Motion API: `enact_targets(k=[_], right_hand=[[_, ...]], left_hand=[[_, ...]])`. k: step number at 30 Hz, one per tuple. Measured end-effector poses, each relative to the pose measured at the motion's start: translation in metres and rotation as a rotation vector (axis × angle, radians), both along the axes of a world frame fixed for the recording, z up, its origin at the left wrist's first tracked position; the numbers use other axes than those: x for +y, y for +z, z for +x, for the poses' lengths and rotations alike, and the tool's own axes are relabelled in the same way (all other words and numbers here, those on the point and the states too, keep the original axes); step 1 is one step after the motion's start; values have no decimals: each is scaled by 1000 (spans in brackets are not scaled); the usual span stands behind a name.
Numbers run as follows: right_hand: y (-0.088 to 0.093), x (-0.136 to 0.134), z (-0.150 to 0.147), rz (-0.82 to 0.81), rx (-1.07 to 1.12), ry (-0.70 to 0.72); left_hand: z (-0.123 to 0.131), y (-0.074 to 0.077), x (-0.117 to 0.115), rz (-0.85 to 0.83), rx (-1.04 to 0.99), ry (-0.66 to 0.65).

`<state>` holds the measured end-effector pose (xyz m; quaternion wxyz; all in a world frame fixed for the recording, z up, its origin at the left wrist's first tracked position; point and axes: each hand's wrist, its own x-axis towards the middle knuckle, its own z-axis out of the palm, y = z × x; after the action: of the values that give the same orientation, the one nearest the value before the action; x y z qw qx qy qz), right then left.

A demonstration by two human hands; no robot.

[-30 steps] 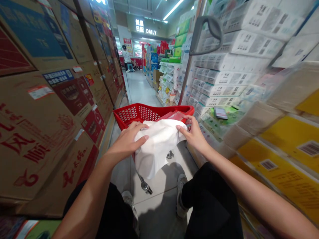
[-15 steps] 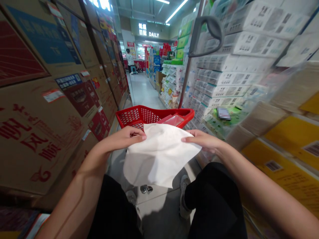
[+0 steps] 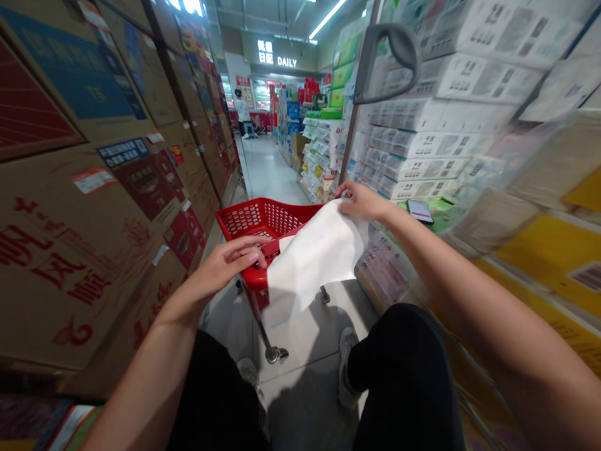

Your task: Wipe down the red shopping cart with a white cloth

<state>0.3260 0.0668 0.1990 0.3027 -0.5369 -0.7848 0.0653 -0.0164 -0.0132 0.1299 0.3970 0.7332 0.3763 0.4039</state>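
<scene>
A thin white cloth [image 3: 314, 260] hangs at a slant over the near right side of a red basket cart [image 3: 241, 219]. My right hand [image 3: 361, 202] pinches its upper right edge between thumb and fingers. The rest droops down and to the left, hiding part of the basket and a pinkish-red item inside it. My left hand [image 3: 237, 260] hovers at the cart's near left rim, beside the cloth's lower left edge. Its fingers are loosely bent and apart, with no cloth visibly between them.
Stacked cartons [image 3: 61, 250] wall the left side. White packs [image 3: 436, 131] and yellow packs [image 3: 539, 263] are piled on the right, with a phone [image 3: 420, 211] on a green pack. A grey handle [image 3: 389, 62] tops a pole. Farther down the aisle is a person [image 3: 243, 109].
My right hand has risen up and forward with the cloth's edge. The cloth, earlier stretched between both hands, now hangs slanted from the right; my left hand has come off it.
</scene>
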Motion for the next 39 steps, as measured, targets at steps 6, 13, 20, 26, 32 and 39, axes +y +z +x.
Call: enact_targets(k=[6, 13, 20, 26, 32, 39], right_hand=[[-42, -53, -49, 456, 6, -31], [-57, -105, -95, 378, -113, 293], [-54, -51, -55, 317, -256, 192], [-56, -35, -46, 324, -250, 134], [-62, -82, -130, 399, -304, 340], [-66, -83, -151, 430, -372, 395]], left_hand=[[2, 0, -3, 100, 179, -12], [12, -11, -4, 233, 105, 75], [-1, -25, 14, 255, -79, 101], [-5, -41, 28, 313, -278, 246], [11, -47, 36, 309, -288, 284], [1, -44, 39, 255, -326, 162]])
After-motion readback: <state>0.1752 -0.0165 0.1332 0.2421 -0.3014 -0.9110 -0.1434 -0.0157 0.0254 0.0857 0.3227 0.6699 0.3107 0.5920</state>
